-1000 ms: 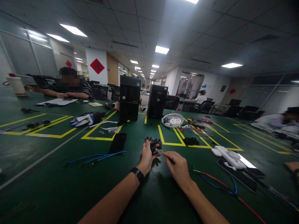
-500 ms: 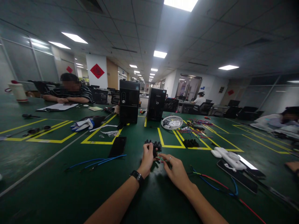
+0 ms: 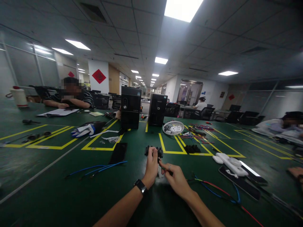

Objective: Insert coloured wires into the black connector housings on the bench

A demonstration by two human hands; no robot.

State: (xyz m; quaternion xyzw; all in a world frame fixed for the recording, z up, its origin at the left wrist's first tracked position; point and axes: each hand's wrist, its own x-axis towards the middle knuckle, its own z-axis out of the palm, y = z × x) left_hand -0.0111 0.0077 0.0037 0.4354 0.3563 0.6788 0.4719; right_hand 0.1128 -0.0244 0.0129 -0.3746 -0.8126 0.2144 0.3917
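Note:
My left hand [image 3: 151,167], with a watch on its wrist, is closed on a small black part [image 3: 158,160] that the fingers mostly cover. My right hand [image 3: 177,179] pinches a thin green wire [image 3: 169,171] close to that part. Whether the wire's tip sits inside the part or just touches it, I cannot tell. Just beyond my left fingers lies a black row of connector blocks [image 3: 160,153] on the green table. Several blue wires [image 3: 104,166] lie left of my hands, and a red, green and blue wire bundle [image 3: 217,186] to the right.
A black phone [image 3: 119,153] lies at left centre. White devices [image 3: 230,164] and a dark phone [image 3: 239,183] are on the right. Farther back stand two black computer towers [image 3: 130,108] and a white basket [image 3: 173,127]. A person [image 3: 80,99] sits at the far left.
The view has tilted slightly upward. My hands have stayed together, and the right fingers have drawn in closer around the wire by the black part.

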